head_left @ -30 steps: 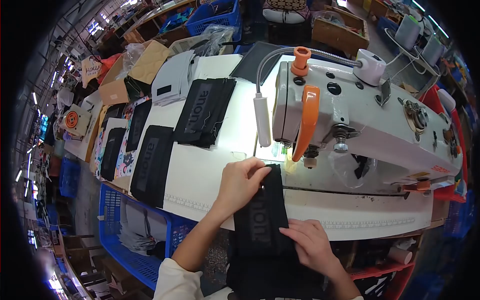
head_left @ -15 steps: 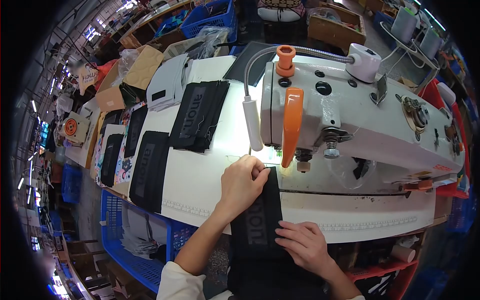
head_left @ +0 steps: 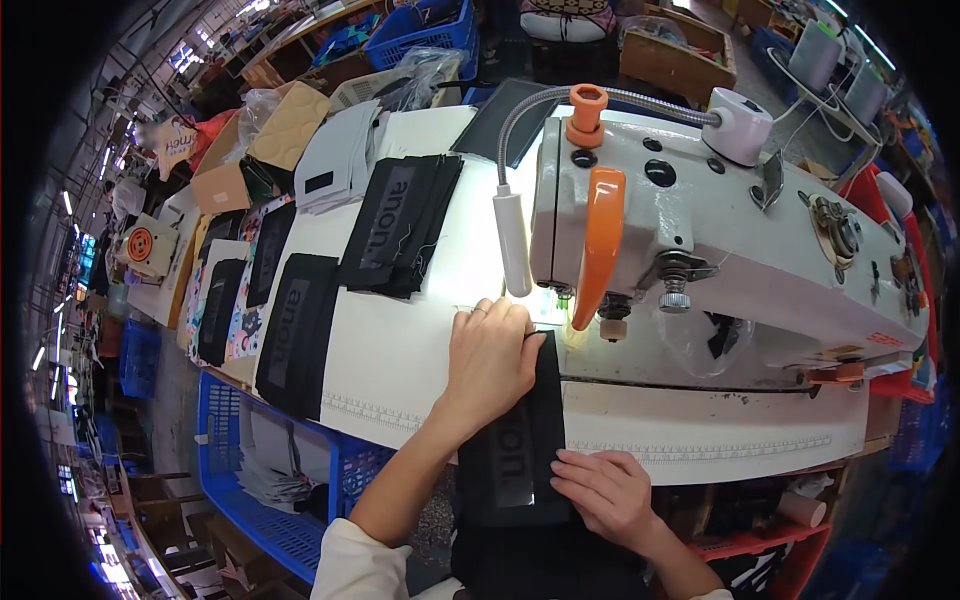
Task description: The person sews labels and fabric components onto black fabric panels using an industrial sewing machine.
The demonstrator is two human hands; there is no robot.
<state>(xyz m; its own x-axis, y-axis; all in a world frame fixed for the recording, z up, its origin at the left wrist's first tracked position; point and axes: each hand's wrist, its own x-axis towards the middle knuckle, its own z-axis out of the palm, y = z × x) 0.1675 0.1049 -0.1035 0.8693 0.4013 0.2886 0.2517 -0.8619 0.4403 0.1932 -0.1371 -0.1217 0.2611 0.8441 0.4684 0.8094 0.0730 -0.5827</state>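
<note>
A long black fabric piece with a grey printed word lies on the white sewing table, its far end under the needle area of the white sewing machine. My left hand grips the far end of that piece just in front of the presser foot. Flat on the piece's near right edge rests my right hand, at the table's front edge. An orange guard and a white lamp hang from the machine head.
Stacks of black printed pieces lie to the left: one at mid-table, another at the table's left edge. Grey pieces and cardboard sit behind. A blue crate stands below the table on the left.
My left hand has pushed the piece's far end forward toward the needle. My right hand slid slightly nearer along the fabric's edge. The view shifted a little.
</note>
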